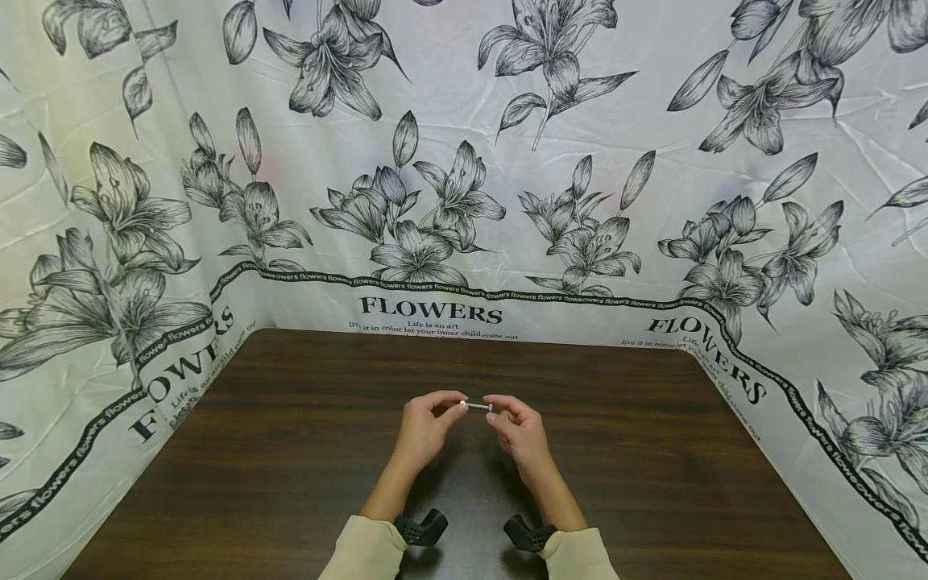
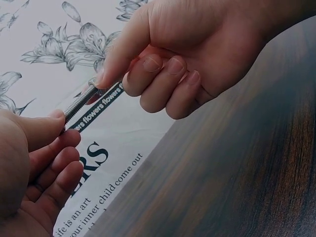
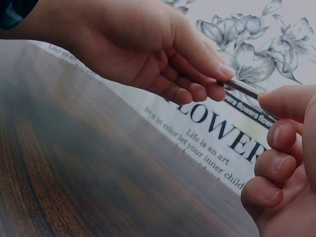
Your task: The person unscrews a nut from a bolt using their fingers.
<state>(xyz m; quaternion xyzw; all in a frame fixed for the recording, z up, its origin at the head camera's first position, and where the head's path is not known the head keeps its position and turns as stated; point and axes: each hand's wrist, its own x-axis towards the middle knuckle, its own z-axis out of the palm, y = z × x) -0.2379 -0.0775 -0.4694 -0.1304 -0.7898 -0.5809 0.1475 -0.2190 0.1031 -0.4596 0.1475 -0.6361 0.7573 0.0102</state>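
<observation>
A slim silvery threaded bolt point(image 1: 477, 406) spans the gap between the two hands, held above the table and nearly level. In the left wrist view, the thread shows along the bolt point(image 2: 79, 105). My left hand point(image 1: 422, 428) pinches its left end between thumb and forefinger. At the other end, my right hand point(image 1: 524, 437) holds it with thumb and forefinger, where a wider piece shows; whether this is a head or a nut I cannot tell. The right wrist view shows the bolt point(image 3: 243, 89) partly covered by the fingertips.
Below the hands lies a dark brown wood-grain table point(image 1: 290, 451). A white cloth point(image 1: 507, 209) printed with flowers and lettering hangs behind and along both sides of it. Each wrist wears a black band, such as the left wristband point(image 1: 422, 528).
</observation>
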